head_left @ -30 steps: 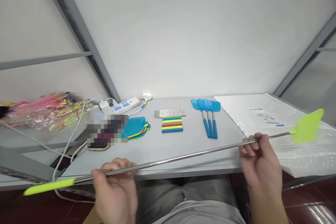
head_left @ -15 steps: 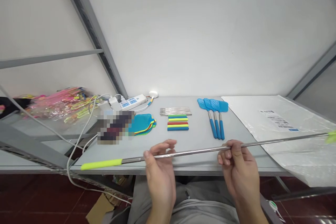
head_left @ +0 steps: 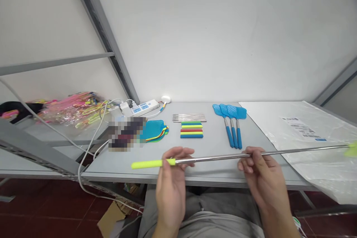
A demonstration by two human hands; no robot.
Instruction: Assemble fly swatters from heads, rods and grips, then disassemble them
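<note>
A telescopic fly swatter [head_left: 217,158] lies across both hands above the table's front edge, its steel rod drawn out long. Its yellow-green grip [head_left: 147,164] points left, and part of its yellow-green head [head_left: 350,149] shows at the right edge. My left hand [head_left: 173,186] pinches the grip where it meets the rod, with the other fingers curled loosely behind. Further along, my right hand [head_left: 262,171] closes thumb and fingers on the thinner rod. Beyond them lie blue fly swatters [head_left: 231,126], coloured grip sleeves [head_left: 192,130], steel rods [head_left: 189,118] and stacked swatter heads [head_left: 153,130].
A white plastic bag [head_left: 287,119] with a printed label covers the table's right side. At the back left sit a power strip [head_left: 145,108] and cables. Plastic-wrapped colourful items [head_left: 75,108] lie on the left shelf. A blurred-out object [head_left: 126,134] touches the swatter heads.
The swatter's rod has become shorter, its grip having moved right towards my right hand. My left hand has gone from the rod to the grip's end. The view has shifted slightly.
</note>
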